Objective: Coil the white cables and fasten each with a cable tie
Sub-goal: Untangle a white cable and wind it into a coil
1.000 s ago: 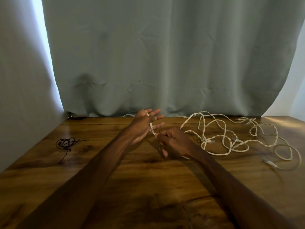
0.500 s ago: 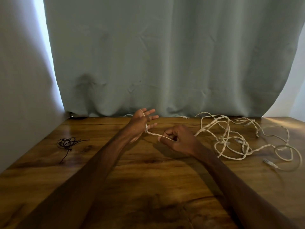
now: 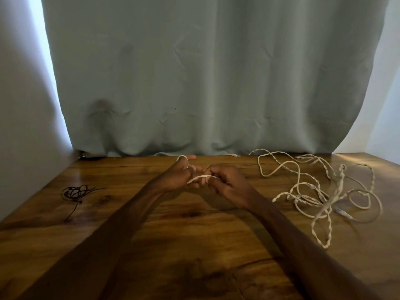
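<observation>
White cable that ran taut across a gap between the 2 hands half a second ago is now only a short strand, because the right hand has moved in until its fingertips nearly meet those of the left hand. The left hand's fingers, spread wide before, are now mostly curled, with 1 finger still pointing out towards the curtain. The loose tangle on the right of the tabletop has been dragged into a new shape, and 1 long twisted loop now reaches nearer the person. How many turns are wound on the left hand is hard to make out, since its back faces the camera and the palm side is hidden; only 1 pale loop shows over the top of a raised finger. The link from the right hand to the tangle is hidden behind that hand and wrist. The right grip is closed, pinching the strand at the fingertips; the left grip is partly closed around the cable wound on it. The strand lies between the 2 grips, above the tabletop. A small bundle of thin black ties lies well apart on the left.
</observation>
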### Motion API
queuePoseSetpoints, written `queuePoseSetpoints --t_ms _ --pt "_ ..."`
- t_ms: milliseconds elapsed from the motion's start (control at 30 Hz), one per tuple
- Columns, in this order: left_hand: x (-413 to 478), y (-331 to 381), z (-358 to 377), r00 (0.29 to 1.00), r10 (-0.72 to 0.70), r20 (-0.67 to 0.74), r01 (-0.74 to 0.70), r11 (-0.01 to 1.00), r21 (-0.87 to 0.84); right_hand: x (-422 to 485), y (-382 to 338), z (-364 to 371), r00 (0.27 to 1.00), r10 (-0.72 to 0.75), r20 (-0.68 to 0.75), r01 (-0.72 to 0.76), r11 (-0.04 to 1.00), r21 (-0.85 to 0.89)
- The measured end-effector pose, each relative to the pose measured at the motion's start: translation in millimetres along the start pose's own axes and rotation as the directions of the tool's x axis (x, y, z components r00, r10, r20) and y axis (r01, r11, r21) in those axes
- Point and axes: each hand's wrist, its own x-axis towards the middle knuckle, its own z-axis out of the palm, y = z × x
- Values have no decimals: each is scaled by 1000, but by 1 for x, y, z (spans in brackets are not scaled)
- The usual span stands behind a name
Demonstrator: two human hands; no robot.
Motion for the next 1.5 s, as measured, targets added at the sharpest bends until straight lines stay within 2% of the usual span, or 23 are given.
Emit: queuePoseSetpoints --t_ms 100,167,200,267,333,367,467,667,900,1067,1167,1267,1333,1500 --pt "0 3 2 995 20 96 -34 989 145 1 0 1 998 -38 -57 37 999 -13" --pt "-1 6 5 981 78 177 -105 983 150 3 1 1 995 -55 -86 54 998 -19" --pt "-3 10 8 979 78 188 -97 991 93 3 2 1 992 -67 -110 62 997 -42" --pt "-8 17 13 978 5 208 25 990 -139 5 4 1 981 -106 -163 90 991 -101" --pt "-8 20 16 954 -60 295 166 923 -348 6 6 -1 969 -136 -205 110 985 -136" --pt "-8 21 17 934 -81 349 225 890 -397 7 6 -2 965 -142 -220 111 983 -147" --pt "-7 24 20 891 -109 442 308 858 -411 8 8 -7 958 -145 -249 104 980 -170" --pt "-15 32 22 852 10 524 286 829 -480 6 20 -20 954 -131 -268 88 982 -168" --pt "-20 43 31 910 30 415 214 821 -529 4 29 -19 983 -54 -174 36 994 -101" --pt "-21 43 30 900 107 422 280 599 -750 0 23 2 995 93 -43 -93 996 13" --pt "-18 41 27 943 117 311 203 539 -818 -3 21 14 989 131 73 -128 990 -52" --pt "-13 37 19 973 91 212 144 477 -867 -3 15 24 977 98 190 -71 987 -145" --pt "-9 29 14 991 37 130 93 506 -858 -1 8 28 974 55 218 -20 987 -162" --pt "-1 18 9 997 -70 -34 19 640 -768 0 -3 23 967 76 245 -44 990 -135"
